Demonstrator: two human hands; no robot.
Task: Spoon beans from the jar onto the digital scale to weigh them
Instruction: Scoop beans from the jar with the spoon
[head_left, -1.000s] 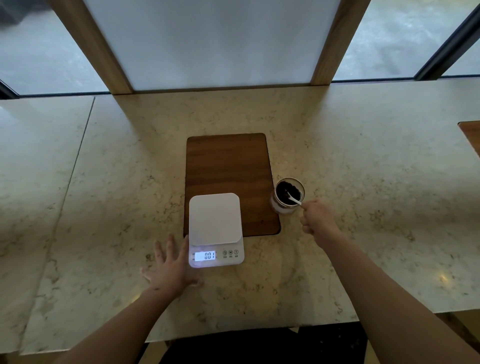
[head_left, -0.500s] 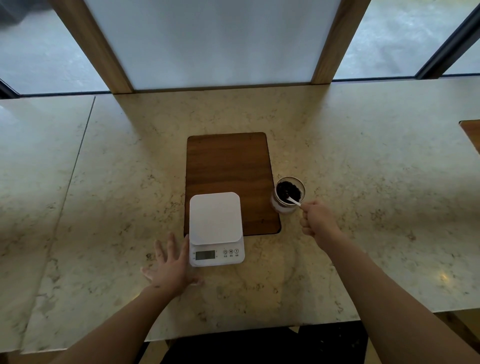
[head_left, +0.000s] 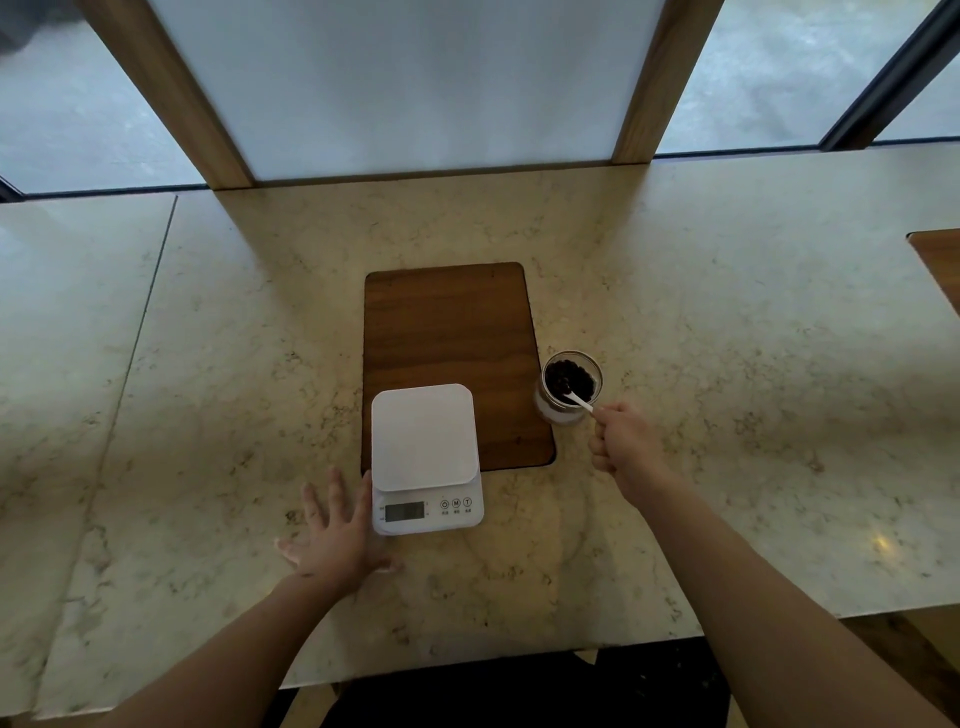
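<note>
Marble counter (head_left: 727, 312), wooden board (head_left: 447, 332), scale (head_left: 423, 457) and jar (head_left: 570, 387) of beans (head_left: 569, 378).
A white spoon (head_left: 577, 400), dipped in the jar, is gripped by the right hand (head_left: 626, 449); the left hand (head_left: 335, 535) is spread flat beside the scale.

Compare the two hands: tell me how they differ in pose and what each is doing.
The left hand lies flat, fingers spread, on the countertop against the digital scale's left edge; the right hand is closed in a grip on a white spoon.
The left hand holds nothing; the right hand's spoon dips into the jar of beans.
Both are bare.
</note>
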